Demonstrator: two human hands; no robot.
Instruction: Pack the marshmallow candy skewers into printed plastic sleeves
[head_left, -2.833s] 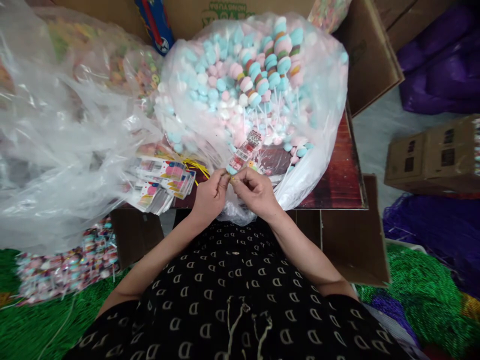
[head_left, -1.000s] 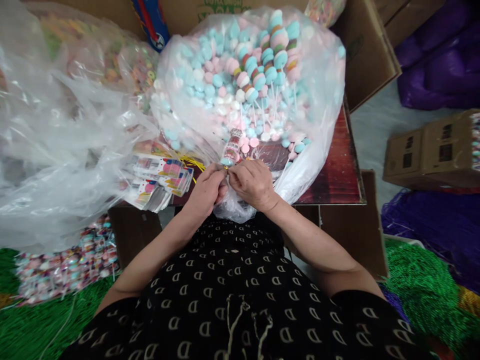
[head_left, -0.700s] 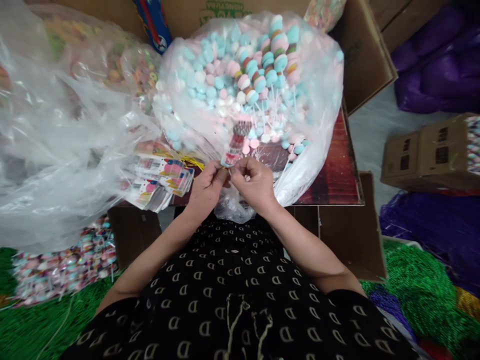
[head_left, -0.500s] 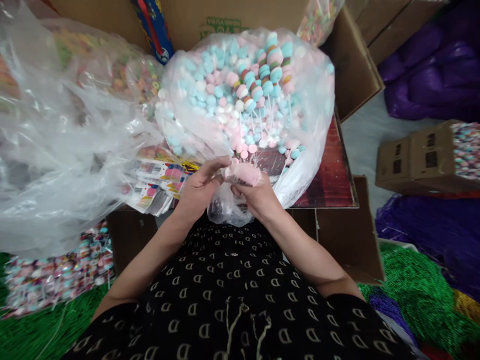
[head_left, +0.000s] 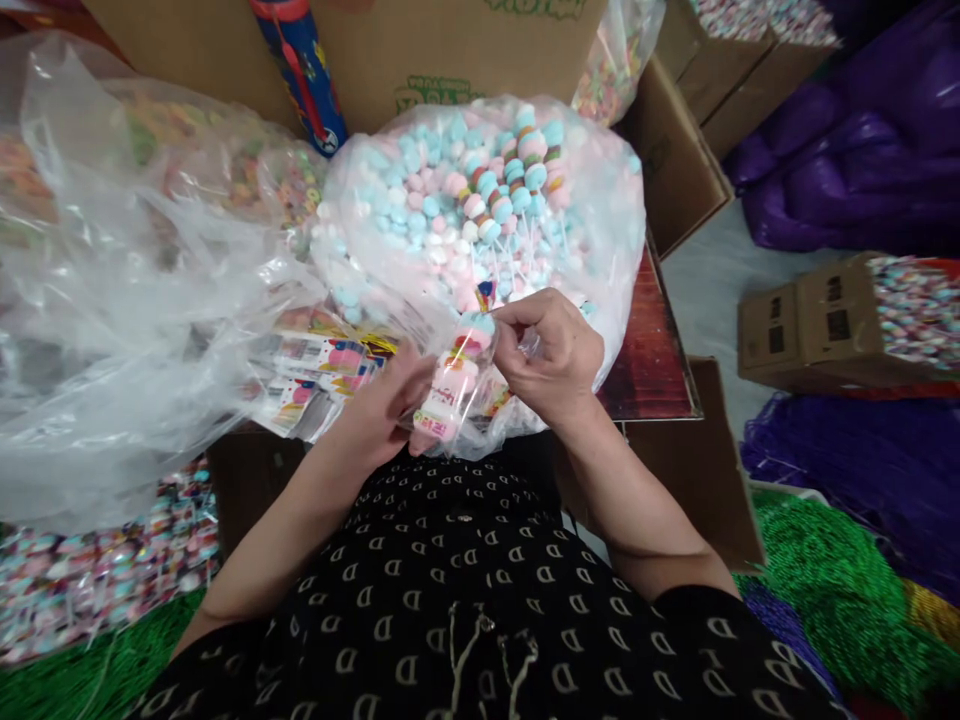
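A clear wrapper with stacked pink, white and blue candy (head_left: 454, 375) is held between my hands, its top tilted to the right. My left hand (head_left: 390, 405) is closed around the lower left side of the wrapper and is blurred. The thumb and fingers of my right hand (head_left: 551, 350) pinch the wrapper's upper end. Behind them, a big clear bag of pink, blue and white candies (head_left: 420, 175) has several candy skewers (head_left: 517, 175) lying on top. Printed wrappers (head_left: 304, 375) are stacked left of my left hand.
Crumpled plastic bags (head_left: 150, 330) cover the left side. A blue tube (head_left: 300, 75) leans by the cardboard box (head_left: 450, 45) at the back. The dark red tabletop (head_left: 652, 360) ends at right, beside open boxes (head_left: 682, 160).
The wrapped candy has turned from lying sideways to nearly upright. My right hand has moved up and right to its top end; my left hand has lowered slightly. The view has shifted.
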